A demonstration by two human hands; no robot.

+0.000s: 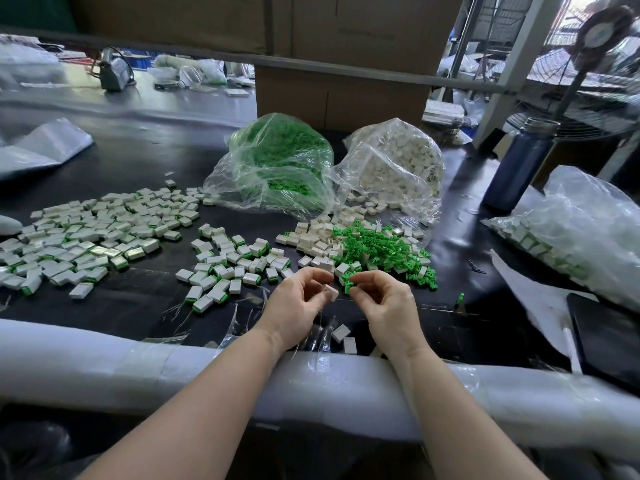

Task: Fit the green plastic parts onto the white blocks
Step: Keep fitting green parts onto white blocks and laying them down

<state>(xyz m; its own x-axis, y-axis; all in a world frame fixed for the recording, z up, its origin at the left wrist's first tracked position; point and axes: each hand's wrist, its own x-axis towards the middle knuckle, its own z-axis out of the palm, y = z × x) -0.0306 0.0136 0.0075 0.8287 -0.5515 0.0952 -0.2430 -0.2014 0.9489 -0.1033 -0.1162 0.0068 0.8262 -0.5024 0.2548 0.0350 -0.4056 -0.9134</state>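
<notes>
My left hand holds a white block between curled fingers and thumb. Close to its right, my right hand pinches a small green plastic part at the fingertips. The two hands sit a few centimetres apart above the black table. Just behind them lies a loose heap of green parts mixed with bare white blocks. Assembled blocks with green edges are scattered to the left, and a larger spread lies further left.
A clear bag of green parts and a bag of white blocks stand behind the heap. A blue bottle stands at right, next to a bag of assembled blocks. A foam-wrapped rail pads the near edge. Two white blocks lie near it.
</notes>
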